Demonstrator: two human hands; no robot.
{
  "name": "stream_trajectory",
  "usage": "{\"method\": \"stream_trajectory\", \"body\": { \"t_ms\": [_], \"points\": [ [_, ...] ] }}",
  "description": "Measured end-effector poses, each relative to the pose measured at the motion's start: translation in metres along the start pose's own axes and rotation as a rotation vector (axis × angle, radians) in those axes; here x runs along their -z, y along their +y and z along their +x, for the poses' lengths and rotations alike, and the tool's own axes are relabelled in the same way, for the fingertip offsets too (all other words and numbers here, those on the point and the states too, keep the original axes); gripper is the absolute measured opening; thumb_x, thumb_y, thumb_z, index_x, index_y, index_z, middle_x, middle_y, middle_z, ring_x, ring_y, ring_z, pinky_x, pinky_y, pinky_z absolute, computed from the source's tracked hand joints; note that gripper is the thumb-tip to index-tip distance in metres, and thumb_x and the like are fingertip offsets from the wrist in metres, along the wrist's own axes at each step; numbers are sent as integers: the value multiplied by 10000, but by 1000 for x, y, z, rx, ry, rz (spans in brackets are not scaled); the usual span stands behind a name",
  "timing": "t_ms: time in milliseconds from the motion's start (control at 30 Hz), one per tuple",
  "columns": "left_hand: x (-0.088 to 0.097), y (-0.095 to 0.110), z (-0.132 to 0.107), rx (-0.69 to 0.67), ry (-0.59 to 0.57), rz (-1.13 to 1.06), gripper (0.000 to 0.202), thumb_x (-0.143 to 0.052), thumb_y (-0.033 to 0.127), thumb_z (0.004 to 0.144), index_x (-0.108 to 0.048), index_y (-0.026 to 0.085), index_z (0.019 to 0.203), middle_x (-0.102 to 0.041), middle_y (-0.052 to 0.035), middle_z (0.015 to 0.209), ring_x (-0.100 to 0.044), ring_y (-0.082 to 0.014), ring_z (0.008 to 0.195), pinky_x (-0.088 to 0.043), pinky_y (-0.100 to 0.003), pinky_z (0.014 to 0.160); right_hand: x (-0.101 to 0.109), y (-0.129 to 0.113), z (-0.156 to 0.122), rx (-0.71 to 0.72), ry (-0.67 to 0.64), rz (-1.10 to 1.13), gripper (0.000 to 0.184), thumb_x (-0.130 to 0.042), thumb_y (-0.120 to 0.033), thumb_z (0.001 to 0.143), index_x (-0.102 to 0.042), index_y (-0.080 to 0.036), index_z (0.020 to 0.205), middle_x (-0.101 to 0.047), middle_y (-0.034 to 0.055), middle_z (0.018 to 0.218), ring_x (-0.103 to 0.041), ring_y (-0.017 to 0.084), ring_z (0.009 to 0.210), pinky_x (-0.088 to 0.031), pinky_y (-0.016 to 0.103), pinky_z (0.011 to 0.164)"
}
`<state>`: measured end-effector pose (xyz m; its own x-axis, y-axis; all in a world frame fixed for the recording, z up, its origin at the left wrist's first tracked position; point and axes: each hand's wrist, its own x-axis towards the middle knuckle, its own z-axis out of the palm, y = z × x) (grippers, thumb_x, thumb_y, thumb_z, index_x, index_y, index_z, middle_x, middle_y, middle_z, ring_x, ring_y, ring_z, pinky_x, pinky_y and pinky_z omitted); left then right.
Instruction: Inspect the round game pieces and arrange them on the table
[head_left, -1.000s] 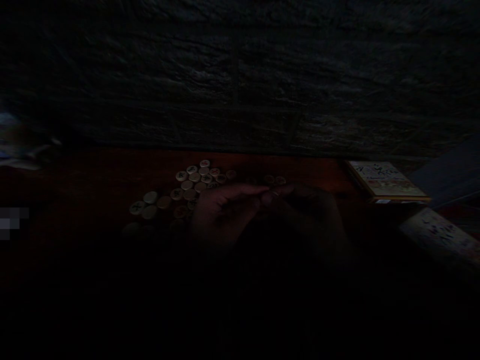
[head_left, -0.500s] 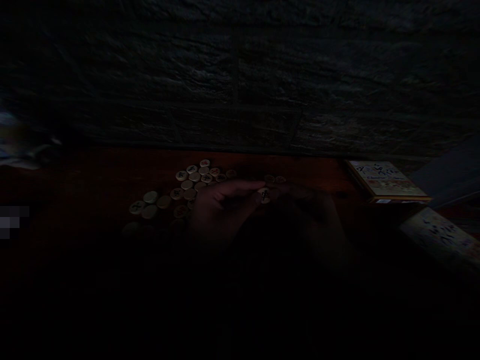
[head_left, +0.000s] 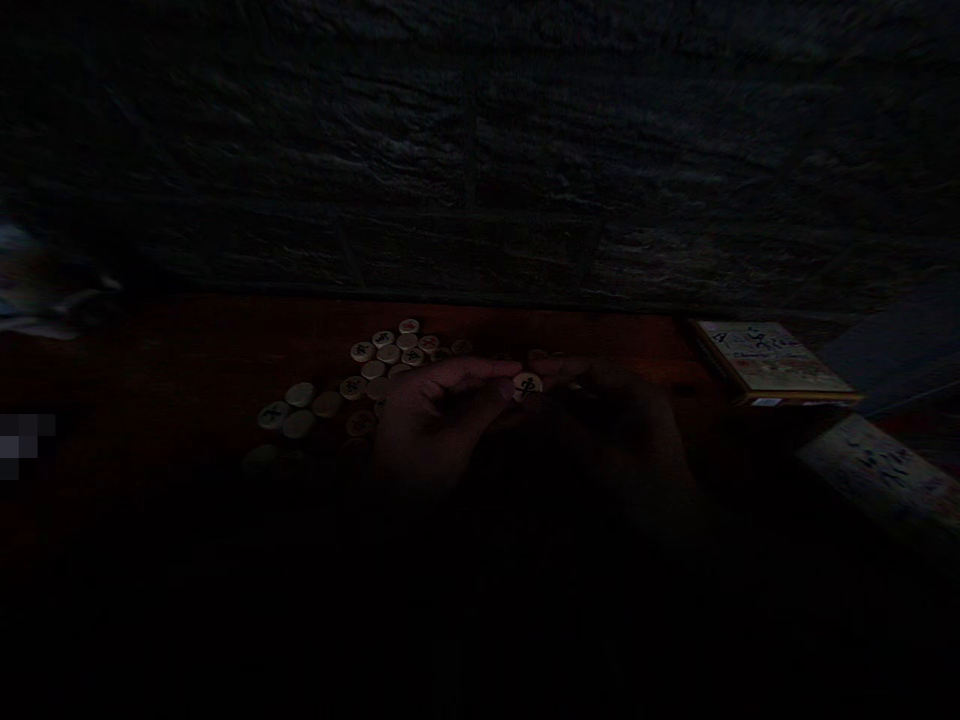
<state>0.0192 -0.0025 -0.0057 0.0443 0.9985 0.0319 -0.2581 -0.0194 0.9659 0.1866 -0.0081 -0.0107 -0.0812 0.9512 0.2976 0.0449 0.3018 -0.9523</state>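
The scene is very dark. My left hand (head_left: 435, 420) and my right hand (head_left: 607, 420) meet fingertip to fingertip over a reddish table (head_left: 187, 350). Between the fingertips sits a round pale game piece (head_left: 527, 385) with a dark character on its face; the fingers of both hands are closed on it. A heap of several similar round pieces (head_left: 375, 370) lies on the table just left of and behind my left hand. A couple more pieces (head_left: 538, 356) lie just beyond the fingertips.
A flat printed box (head_left: 769, 362) lies at the table's right. A second printed box part (head_left: 877, 470) sits nearer at the right edge. A rough dark wall (head_left: 480, 150) rises behind the table. Pale objects (head_left: 30, 290) show at the far left.
The held piece has turned face up and become plainly visible between the fingertips. Both hands have edged slightly away from me; the heap has not moved.
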Motion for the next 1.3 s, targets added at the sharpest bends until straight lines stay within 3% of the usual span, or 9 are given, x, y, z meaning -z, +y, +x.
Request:
{"method": "stream_trajectory", "body": {
  "t_ms": [500,867,1067,1300],
  "points": [
    [-2,2,-2,8,-11,-27,171,-877,257,786,-815,199,934,-840,-41,945,-804,-204,881,-666,-296,814,-1,-3,-1,-93,15,47,159,-742,-225,919,-797,-272,1060,-796,28,1161,-756,209,1071,-611,334,898],
    [-3,3,-1,18,14,-30,182,-884,266,763,-819,177,909,-837,-52,922,-801,-218,875,-667,-321,826,-2,-2,3,-6,8,90,163,-728,-167,908,-820,-273,990,-808,0,1012,-760,144,940,-598,240,813],
    [-3,4,-1,11,3,-39,148,-872,244,780,-814,183,900,-838,-42,915,-800,-197,855,-664,-278,782,0,2,3,6,-24,102,182,-750,-157,893,-805,-265,1029,-803,7,1055,-766,162,991,-604,267,859],
    [0,2,-1,3,-29,0,178,-861,275,806,-819,180,951,-840,-66,1000,-805,-222,919,-664,-306,832,1,4,3,8,-35,70,229,-790,-115,839,-790,-256,1019,-803,7,1055,-764,166,983,-609,274,855]
  ]
}}
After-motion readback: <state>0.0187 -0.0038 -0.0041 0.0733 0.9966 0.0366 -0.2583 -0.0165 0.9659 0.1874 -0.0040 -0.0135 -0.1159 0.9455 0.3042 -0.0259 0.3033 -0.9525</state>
